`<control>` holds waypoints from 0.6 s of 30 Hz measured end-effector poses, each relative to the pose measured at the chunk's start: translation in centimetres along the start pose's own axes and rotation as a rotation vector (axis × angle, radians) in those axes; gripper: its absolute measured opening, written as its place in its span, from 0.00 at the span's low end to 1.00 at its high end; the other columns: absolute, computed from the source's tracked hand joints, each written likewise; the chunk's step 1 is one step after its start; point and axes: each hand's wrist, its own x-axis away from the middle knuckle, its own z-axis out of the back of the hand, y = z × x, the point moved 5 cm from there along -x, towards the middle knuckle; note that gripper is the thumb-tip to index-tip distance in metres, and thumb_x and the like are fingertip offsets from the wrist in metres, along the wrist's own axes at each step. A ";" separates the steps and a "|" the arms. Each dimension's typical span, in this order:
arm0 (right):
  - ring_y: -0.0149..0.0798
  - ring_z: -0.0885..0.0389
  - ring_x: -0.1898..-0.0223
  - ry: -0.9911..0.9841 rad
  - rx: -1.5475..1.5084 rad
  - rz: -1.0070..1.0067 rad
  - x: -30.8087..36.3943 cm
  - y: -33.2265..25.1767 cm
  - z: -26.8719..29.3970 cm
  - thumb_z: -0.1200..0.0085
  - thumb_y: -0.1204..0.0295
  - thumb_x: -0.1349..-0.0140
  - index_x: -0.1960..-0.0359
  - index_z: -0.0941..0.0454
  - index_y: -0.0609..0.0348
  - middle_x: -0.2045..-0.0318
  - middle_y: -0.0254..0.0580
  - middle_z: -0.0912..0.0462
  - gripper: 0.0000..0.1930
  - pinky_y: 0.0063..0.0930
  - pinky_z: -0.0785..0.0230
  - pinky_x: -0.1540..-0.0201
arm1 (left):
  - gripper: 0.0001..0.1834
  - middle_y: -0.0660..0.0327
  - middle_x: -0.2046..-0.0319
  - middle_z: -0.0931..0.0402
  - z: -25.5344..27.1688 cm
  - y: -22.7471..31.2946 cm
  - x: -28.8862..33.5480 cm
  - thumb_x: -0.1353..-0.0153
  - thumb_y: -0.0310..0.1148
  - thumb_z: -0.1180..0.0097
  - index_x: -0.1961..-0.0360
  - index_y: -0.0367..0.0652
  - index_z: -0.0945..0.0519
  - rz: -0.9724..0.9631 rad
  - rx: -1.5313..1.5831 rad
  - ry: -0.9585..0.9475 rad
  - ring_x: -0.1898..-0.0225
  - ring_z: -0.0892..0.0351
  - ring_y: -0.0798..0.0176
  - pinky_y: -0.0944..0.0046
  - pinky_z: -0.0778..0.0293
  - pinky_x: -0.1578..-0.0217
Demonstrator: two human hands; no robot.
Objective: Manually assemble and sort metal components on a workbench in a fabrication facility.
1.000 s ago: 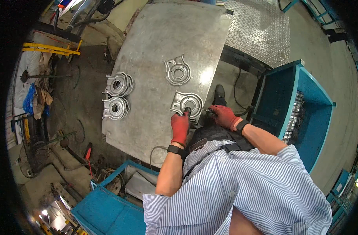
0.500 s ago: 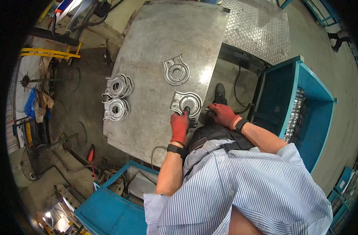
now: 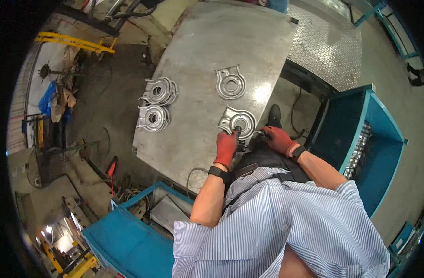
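Observation:
A stamped round metal bracket (image 3: 249, 119), with a raised ring and a flared end, lies at the near right edge of the metal table. My left hand (image 3: 227, 147), in a red glove with black fingers, is closed on the bracket's near rim, one finger over its centre. Just right of it, my right hand (image 3: 280, 140), gloved alike, pinches a thin metallic tool (image 3: 259, 132) whose tip points at the bracket's rim. The tool's kind is too small to tell. A second bracket of the same shape (image 3: 231, 84) lies flat farther up the table.
Two overlapping stacks of similar brackets (image 3: 162, 91) sit by the left edge of the table (image 3: 198, 60). On the right stands a blue bin (image 3: 383, 125) holding rows of metal parts. A blue cart (image 3: 128, 234) is at lower left; a ridged metal plate (image 3: 325, 48) lies beyond.
The whole view has shifted, so the table and brackets appear farther right. Both hands keep about the same place at the near bracket.

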 end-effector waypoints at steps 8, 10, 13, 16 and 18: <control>0.54 0.24 0.52 0.048 -0.116 0.017 -0.3 -3.0 2.4 0.45 0.70 0.43 0.49 0.28 0.58 0.55 0.52 0.22 0.19 0.40 0.31 0.50 | 0.19 0.44 0.75 0.22 5.0 -3.7 1.3 0.41 0.43 0.46 0.70 0.34 0.20 -0.087 -0.026 0.097 0.71 0.21 0.43 0.52 0.29 0.71; 0.55 0.24 0.53 0.097 -0.122 -0.008 0.3 -2.8 3.5 0.44 0.72 0.44 0.49 0.28 0.58 0.55 0.53 0.22 0.19 0.40 0.31 0.51 | 0.19 0.44 0.76 0.22 8.9 -4.7 1.8 0.38 0.43 0.50 0.68 0.33 0.20 -0.036 -0.060 0.221 0.73 0.21 0.46 0.52 0.29 0.71; 0.56 0.23 0.53 0.121 -0.092 -0.079 1.2 -1.4 4.1 0.43 0.74 0.46 0.50 0.27 0.59 0.55 0.53 0.22 0.20 0.39 0.30 0.51 | 0.20 0.45 0.77 0.22 16.5 -2.2 1.8 0.36 0.41 0.53 0.65 0.31 0.21 0.030 0.045 0.350 0.74 0.20 0.50 0.53 0.30 0.73; 0.56 0.24 0.52 0.098 -0.053 -0.138 1.7 -0.7 4.1 0.42 0.73 0.46 0.50 0.27 0.59 0.54 0.54 0.22 0.20 0.39 0.30 0.51 | 0.20 0.47 0.80 0.24 22.3 -4.4 -1.4 0.34 0.39 0.57 0.68 0.30 0.22 0.035 -0.004 0.539 0.77 0.21 0.53 0.55 0.30 0.77; 0.56 0.24 0.52 0.098 -0.059 -0.134 1.5 -0.5 3.3 0.42 0.73 0.47 0.50 0.27 0.59 0.54 0.54 0.22 0.20 0.39 0.30 0.51 | 0.21 0.49 0.81 0.24 25.9 -8.6 -3.8 0.32 0.39 0.58 0.70 0.30 0.23 0.069 0.143 0.623 0.78 0.21 0.54 0.55 0.31 0.78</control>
